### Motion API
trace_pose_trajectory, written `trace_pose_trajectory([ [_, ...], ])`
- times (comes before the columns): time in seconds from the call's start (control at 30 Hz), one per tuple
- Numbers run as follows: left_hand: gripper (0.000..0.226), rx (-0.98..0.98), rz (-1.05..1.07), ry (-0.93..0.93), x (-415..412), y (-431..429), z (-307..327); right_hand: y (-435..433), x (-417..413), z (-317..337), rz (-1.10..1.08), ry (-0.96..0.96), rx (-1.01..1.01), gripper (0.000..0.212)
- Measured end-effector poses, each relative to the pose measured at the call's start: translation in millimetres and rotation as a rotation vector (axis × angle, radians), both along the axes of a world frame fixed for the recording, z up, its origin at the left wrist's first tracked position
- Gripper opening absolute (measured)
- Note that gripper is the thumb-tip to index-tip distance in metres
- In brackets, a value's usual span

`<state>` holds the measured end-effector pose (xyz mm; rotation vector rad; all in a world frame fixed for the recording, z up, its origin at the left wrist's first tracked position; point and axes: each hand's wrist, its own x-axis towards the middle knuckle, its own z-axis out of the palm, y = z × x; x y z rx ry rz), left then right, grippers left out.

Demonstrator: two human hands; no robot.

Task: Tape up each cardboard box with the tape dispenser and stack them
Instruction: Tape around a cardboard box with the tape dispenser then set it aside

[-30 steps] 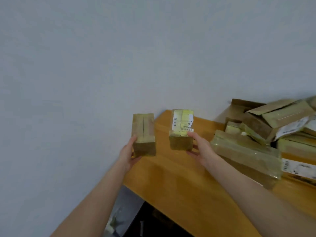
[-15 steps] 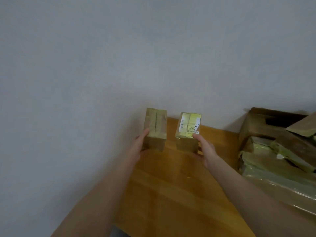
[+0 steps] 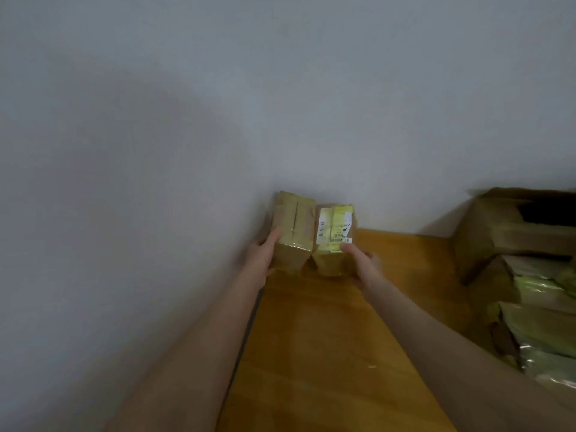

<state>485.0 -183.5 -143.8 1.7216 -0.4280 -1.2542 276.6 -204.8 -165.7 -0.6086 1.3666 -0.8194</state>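
Two taped boxes at the far table corner.
Left hand point(image 3: 261, 256) grips plain box point(image 3: 293, 232); right hand point(image 3: 365, 265) grips labelled box point(image 3: 334, 241), side by side on table point(image 3: 327, 353).

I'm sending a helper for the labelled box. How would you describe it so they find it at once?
Go to the far corner of the wooden table by the wall. Two small taped boxes stand there side by side, one in each hand. Take the labelled box, in the right hand: only it has a white-and-yellow barcode sticker; the plain box has none.

Brown boxes point(image 3: 293, 235), yellow-white label point(image 3: 335, 224), orange table point(image 3: 327, 338).
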Motion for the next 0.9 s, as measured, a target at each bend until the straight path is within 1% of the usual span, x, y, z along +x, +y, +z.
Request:
trace_pose_trajectory([
  [0.07, 0.071, 0.044, -0.015, -0.083, 0, -14, -4, -7, 6, -7, -0.017, -0.009, 0.006, 0.053],
  [0.17, 0.058, 0.079, -0.101, -0.389, 2, -30, -9, -13, 12, -13, -0.024, -0.009, 0.018, 0.05],
  [0.23, 0.043, 0.068, -0.192, -0.589, 2, -34, -9, -16, 14, -15, -0.017, 0.077, 0.019, 0.048],
  [0.3, 0.032, 0.076, -0.252, -0.735, 2, -36, -8, -18, 17, -15, 0.006, 0.131, -0.006, 0.044],
  [0.33, 0.033, 0.086, -0.271, -0.785, 2, -37, -7, -18, 18, -14, 0.031, 0.135, -0.016, 0.044],
  [0.43, 0.045, 0.129, -0.351, -0.92, -1, -37, -5, -16, 26, -10, 0.127, 0.126, -0.048, 0.045],
  [0.5, 0.049, 0.124, -0.397, -1.021, -8, -35, -3, -15, 30, -7, 0.133, 0.168, -0.077, 0.051],
  [0.53, 0.048, 0.108, -0.412, -1.076, -12, -34, 0, -13, 30, -5, 0.128, 0.226, -0.099, 0.055],
  [0.6, 0.044, 0.058, -0.454, -1.178, -23, -32, 7, -11, 23, 3, 0.17, 0.437, -0.171, 0.061],
  [0.67, 0.043, 0.003, -0.515, -1.24, -41, -33, 16, -8, 9, 13, 0.244, 0.675, -0.247, 0.062],
  [0.7, 0.043, -0.022, -0.549, -1.251, -53, -34, 20, -5, 0, 20, 0.269, 0.762, -0.271, 0.061],
  [0.77, 0.045, -0.075, -0.616, -1.241, -81, -33, 27, 2, -19, 34, 0.297, 0.879, -0.303, 0.06],
  [0.9, 0.044, -0.182, -0.695, -1.235, -143, -27, 40, 19, -62, 63, 0.329, 1.05, -0.359, 0.055],
])
